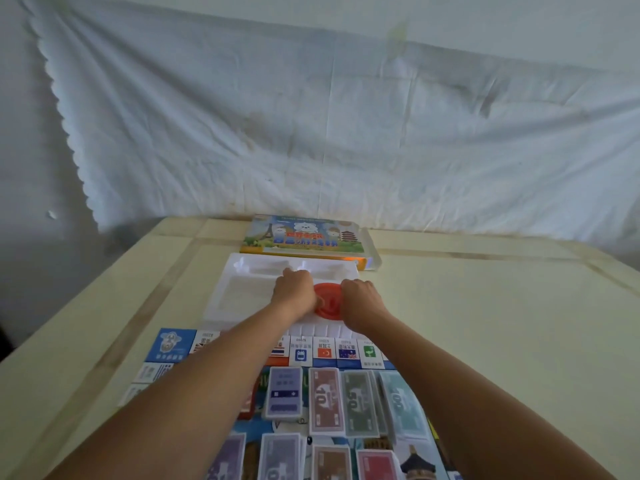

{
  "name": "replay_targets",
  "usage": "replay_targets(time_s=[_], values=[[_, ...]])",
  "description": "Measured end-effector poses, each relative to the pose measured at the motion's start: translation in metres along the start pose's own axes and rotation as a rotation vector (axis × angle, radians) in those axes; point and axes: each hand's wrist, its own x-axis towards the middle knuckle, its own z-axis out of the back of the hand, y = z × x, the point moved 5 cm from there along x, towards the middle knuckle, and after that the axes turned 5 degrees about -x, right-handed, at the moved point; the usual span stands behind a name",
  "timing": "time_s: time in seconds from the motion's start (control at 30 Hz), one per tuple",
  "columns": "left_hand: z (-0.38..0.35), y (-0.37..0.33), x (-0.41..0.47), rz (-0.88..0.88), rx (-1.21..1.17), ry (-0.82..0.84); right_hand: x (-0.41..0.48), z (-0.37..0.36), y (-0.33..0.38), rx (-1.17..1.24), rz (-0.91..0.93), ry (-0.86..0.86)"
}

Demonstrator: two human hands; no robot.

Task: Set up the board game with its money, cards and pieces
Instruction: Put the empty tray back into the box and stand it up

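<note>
The white tray lies on the desk just beyond the board, and it looks light. The left hand curls its fingers over the left edge of the red disc, which sits in the tray's right part. The right hand grips the disc's right edge the same way. If the disc sticks in its recess, a pull could lift the whole tray. If it pops free suddenly, the forearms could sweep the money stacks off the near board.
</note>
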Motion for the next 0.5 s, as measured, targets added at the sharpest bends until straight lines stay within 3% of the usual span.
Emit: replay_targets(time_s=[0.2, 0.5], values=[[0.0007, -0.0038, 0.0060, 0.111, 0.019, -0.023, -0.0093, -0.0032, 0.0032, -0.016, 0.063, -0.033], [0.0037, -0.0037, 0.0037, 0.101, 0.094, -0.068, -0.0063, -0.0090, 0.0035, 0.003, 0.034, -0.104]])
